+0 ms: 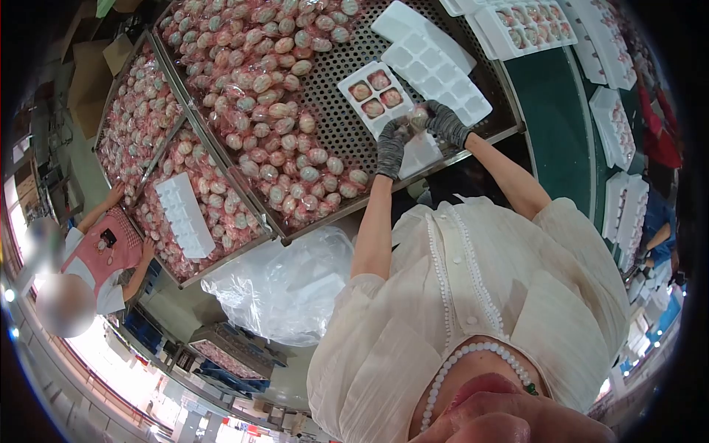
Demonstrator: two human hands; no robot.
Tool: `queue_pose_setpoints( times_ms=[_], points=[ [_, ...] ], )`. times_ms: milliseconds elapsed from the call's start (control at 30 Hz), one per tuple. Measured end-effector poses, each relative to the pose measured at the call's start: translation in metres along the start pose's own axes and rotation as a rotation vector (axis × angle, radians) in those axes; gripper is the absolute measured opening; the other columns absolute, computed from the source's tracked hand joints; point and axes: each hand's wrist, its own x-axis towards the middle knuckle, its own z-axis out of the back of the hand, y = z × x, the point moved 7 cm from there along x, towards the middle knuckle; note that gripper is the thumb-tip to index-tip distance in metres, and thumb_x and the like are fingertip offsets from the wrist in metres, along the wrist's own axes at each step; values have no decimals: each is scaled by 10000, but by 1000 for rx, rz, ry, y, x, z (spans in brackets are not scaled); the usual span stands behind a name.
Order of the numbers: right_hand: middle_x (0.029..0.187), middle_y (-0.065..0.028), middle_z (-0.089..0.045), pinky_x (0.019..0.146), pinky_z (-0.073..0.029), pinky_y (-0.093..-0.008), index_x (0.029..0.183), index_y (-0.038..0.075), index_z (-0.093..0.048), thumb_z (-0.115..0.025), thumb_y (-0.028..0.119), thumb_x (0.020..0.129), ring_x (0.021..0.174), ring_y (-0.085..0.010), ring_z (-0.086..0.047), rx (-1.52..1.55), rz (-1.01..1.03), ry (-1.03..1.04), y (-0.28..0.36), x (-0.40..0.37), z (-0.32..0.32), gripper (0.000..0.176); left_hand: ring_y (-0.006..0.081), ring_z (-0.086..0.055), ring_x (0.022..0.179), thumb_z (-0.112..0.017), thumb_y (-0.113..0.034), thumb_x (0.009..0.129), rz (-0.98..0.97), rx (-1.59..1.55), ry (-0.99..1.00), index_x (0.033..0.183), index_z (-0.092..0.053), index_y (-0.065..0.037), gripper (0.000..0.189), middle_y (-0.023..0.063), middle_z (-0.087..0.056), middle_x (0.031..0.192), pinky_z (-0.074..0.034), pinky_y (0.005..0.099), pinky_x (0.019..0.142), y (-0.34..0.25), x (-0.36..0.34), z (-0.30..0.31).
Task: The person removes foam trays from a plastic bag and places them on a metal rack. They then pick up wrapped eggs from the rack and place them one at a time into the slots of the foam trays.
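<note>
Left hand [391, 148] and right hand [447, 124] curl fingers [436, 111] round a wrapped ball [417, 118]; packing the tray [374, 124], I'd say, calling for gentle seating.

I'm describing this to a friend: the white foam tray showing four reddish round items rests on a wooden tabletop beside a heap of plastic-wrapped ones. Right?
Not quite: the tabletop isn't wooden; the head view shows grey metal pierced with many small holes. The white foam tray does show four reddish round items, beside the heap of plastic-wrapped ones.
</note>
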Motion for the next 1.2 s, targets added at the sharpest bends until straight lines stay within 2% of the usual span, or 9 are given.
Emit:
queue_pose_setpoints(
  times_ms=[67,200,267,333,467,733,867,1033,1200],
  points=[
    [936,-87,-550,782,-418,-262,1074,38,-468,-660,181,696,845,-172,-515,-68,-9,-70,-5,5,2,448,207,-549,862,-532,-50,767,385,-192,-123,1003,-546,-1,241,105,-566,867,-454,321,729,25,1,1],
    [1038,-97,-510,810,-400,-276,1037,41,-488,-690,236,666,905,-186,-492,213,434,-146,11,22,0,465,261,-539,692,-581,-59,703,-46,576,-341,851,-593,24,170,151,-565,756,-424,344,676,3,19,18],
    [1061,-131,-504,854,-384,-318,1035,47,-502,-692,279,653,975,-245,-481,-341,423,-326,29,12,-4,485,264,-535,696,-587,-77,704,-10,635,-362,816,-596,19,147,157,-566,753,-421,346,666,-2,18,18],
    [1061,-145,-500,882,-365,-350,1034,55,-510,-669,283,669,1005,-284,-463,-233,453,-287,25,20,-11,459,310,-522,758,-588,-80,693,304,322,-549,812,-599,12,151,171,-560,769,-411,366,703,21,15,28],
    [984,-126,-521,863,-369,-361,1034,65,-513,-622,211,686,954,-278,-483,-585,826,-421,30,13,-28,393,314,-527,787,-548,-55,703,122,465,-475,838,-598,-9,151,159,-559,827,-413,371,716,17,10,25],
    [866,-146,-516,743,-419,-373,890,86,-572,-582,119,679,841,-299,-514,-646,522,-250,27,11,-27,214,318,-494,855,-485,-64,709,56,970,-151,942,-577,-32,253,145,-543,860,-395,381,755,4,14,-6],
    [782,-153,-544,700,-430,-383,730,60,-556,-542,91,664,787,-300,-537,-932,576,-123,49,24,-47,74,306,-513,788,-477,-62,710,50,538,-43,887,-583,-44,207,145,-543,824,-413,382,713,19,29,20],
    [744,-143,-560,621,-464,-371,709,67,-559,-502,68,675,723,-288,-575,-1150,551,-99,40,27,-59,66,316,-473,969,-440,-168,752,-79,1251,-564,1062,-489,-53,334,142,-516,1017,-373,414,827,-17,32,135],
    [778,-130,-543,656,-452,-366,799,72,-546,-483,83,704,768,-274,-553,-1177,423,-70,41,30,-50,115,350,-429,1028,-463,-158,738,211,1499,-220,1147,-445,-85,415,178,-453,1127,-347,413,875,44,51,189]
  ],
)
